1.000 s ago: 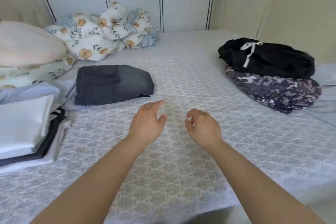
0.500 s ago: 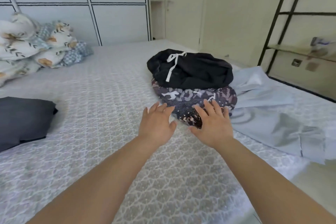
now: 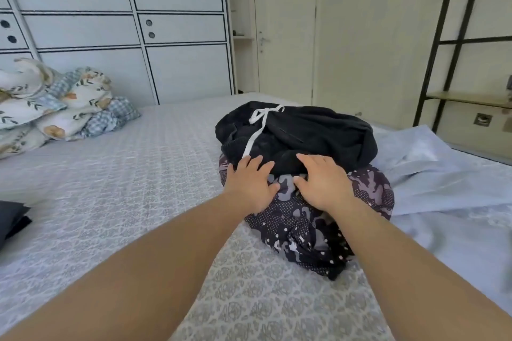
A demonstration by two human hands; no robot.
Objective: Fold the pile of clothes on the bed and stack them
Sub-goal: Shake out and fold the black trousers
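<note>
A heap of unfolded clothes lies on the right of the bed (image 3: 144, 174). On top is a black garment (image 3: 318, 135) with a white drawstring (image 3: 257, 130). Under it sits a dark camouflage-print garment (image 3: 304, 224). A pale blue garment (image 3: 432, 174) spreads out to the right. My left hand (image 3: 250, 183) lies with straight fingers at the near edge of the black garment, fingertips touching it. My right hand (image 3: 322, 183) rests beside it, fingers spread over the seam between the black and camouflage pieces. Neither hand grips anything.
A folded dark grey garment (image 3: 11, 219) shows at the left edge. Floral and checked bedding (image 3: 55, 102) is bundled at the far left against white cabinets (image 3: 110, 36). A black metal shelf frame (image 3: 443, 44) stands at the right, past the bed edge.
My view swung right from the folded stacks to the heap. Both hands travelled forward from bare bedspread onto the black and camouflage garments, with fingers straightening.
</note>
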